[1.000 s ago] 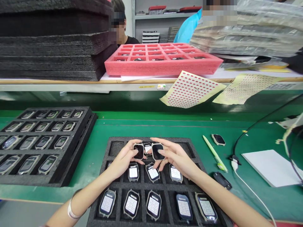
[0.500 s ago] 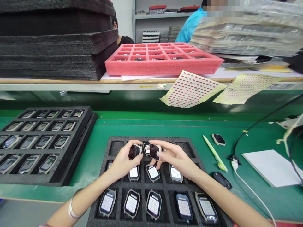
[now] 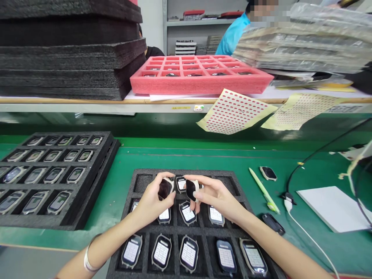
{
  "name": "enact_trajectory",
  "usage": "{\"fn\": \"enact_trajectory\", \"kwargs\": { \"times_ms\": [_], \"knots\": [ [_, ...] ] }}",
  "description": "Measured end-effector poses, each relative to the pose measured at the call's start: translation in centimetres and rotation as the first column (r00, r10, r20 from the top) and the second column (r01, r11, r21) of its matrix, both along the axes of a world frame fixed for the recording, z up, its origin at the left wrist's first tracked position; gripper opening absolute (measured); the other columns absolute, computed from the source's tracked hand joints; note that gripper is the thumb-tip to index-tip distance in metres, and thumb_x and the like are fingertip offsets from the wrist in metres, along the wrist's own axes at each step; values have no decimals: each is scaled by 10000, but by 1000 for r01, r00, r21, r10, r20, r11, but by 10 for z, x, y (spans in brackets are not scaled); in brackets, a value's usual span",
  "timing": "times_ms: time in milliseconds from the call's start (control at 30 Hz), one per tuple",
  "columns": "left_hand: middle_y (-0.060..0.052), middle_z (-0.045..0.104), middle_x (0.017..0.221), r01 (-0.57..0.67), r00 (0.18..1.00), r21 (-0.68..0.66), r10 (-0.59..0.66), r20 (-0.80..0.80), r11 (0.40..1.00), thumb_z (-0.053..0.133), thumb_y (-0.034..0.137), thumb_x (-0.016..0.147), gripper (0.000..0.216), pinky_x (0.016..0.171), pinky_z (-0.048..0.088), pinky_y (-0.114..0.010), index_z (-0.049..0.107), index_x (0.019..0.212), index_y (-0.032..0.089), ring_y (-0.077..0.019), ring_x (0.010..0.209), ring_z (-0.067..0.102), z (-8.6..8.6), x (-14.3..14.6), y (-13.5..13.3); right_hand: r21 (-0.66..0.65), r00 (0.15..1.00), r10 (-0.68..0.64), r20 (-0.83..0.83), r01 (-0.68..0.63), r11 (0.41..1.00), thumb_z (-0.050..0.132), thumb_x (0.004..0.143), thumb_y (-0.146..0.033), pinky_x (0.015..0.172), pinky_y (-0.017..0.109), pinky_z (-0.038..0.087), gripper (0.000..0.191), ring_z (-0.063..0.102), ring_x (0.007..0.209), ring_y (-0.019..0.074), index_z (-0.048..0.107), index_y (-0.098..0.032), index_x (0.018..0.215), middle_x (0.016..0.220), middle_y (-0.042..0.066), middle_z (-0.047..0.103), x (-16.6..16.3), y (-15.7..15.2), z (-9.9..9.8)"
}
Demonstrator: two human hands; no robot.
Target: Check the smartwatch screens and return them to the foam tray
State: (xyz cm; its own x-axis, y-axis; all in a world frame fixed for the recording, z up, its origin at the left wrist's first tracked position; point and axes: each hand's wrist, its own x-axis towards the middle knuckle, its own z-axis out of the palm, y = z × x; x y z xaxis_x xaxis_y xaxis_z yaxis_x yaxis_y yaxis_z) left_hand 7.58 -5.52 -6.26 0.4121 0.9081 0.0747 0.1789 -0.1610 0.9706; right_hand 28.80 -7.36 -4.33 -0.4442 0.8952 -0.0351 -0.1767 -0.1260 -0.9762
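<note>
My left hand [image 3: 154,197] is closed around a watch case [image 3: 165,188] with a dark screen, held by its edges. Between the thumb and fingers of my right hand [image 3: 215,193] is a second watch case [image 3: 191,190], silver-edged and dark-screened, tilted. Both hands are over a black foam tray [image 3: 174,228]. Its compartments hold several watch cases with lit white screens, such as a watch case [image 3: 188,254] in the front row. One lit watch case [image 3: 181,184] shows between my hands in the back row. My hands cover parts of the middle and back rows.
Another black foam tray [image 3: 72,201] of watches lies at the left. On the right are a green pen [image 3: 263,190], a loose watch case [image 3: 267,173], a black holder [image 3: 273,223], a white box [image 3: 334,205] and cables. A shelf above bears a pink foam tray [image 3: 200,85].
The watch case in my right hand has turned slightly, showing more of its silver side. The left one has tilted a little. Both hands stay over the tray.
</note>
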Motion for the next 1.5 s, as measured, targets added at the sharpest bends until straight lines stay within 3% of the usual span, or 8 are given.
{"fn": "enact_trajectory", "kwargs": {
  "times_ms": [333,567,700,1500],
  "knots": [
    [-5,585,904,9,997,92,-2,-77,996,531,119,783,313,719,409,-251,493,1082,205,-163,778,546,4,-2,-1,-34,999,23,25,-22,999,673,850,-275,607,295,540,438,677,597,184,562,-117,1243,662,46,698,3,0,0],
    [-5,583,874,-27,998,92,32,-50,995,539,174,811,352,705,423,-257,479,1156,215,-172,774,562,5,-2,0,-19,999,18,42,-17,1000,665,850,-260,595,293,542,454,675,585,183,544,-105,1260,652,48,705,4,0,0],
    [-11,611,898,-23,997,113,32,-76,993,557,141,762,357,725,424,-265,522,1110,213,-182,788,571,5,-3,0,-33,999,16,47,-15,999,659,853,-293,536,272,528,439,651,518,168,563,-111,1241,620,34,691,5,1,1],
    [-26,612,975,-70,993,137,82,-82,988,539,125,762,368,802,419,-275,512,1119,209,-196,883,575,5,-3,1,-20,997,-8,81,9,1000,667,846,-304,515,271,516,471,636,505,166,553,-109,1259,608,33,683,7,1,3]
  ]
}}
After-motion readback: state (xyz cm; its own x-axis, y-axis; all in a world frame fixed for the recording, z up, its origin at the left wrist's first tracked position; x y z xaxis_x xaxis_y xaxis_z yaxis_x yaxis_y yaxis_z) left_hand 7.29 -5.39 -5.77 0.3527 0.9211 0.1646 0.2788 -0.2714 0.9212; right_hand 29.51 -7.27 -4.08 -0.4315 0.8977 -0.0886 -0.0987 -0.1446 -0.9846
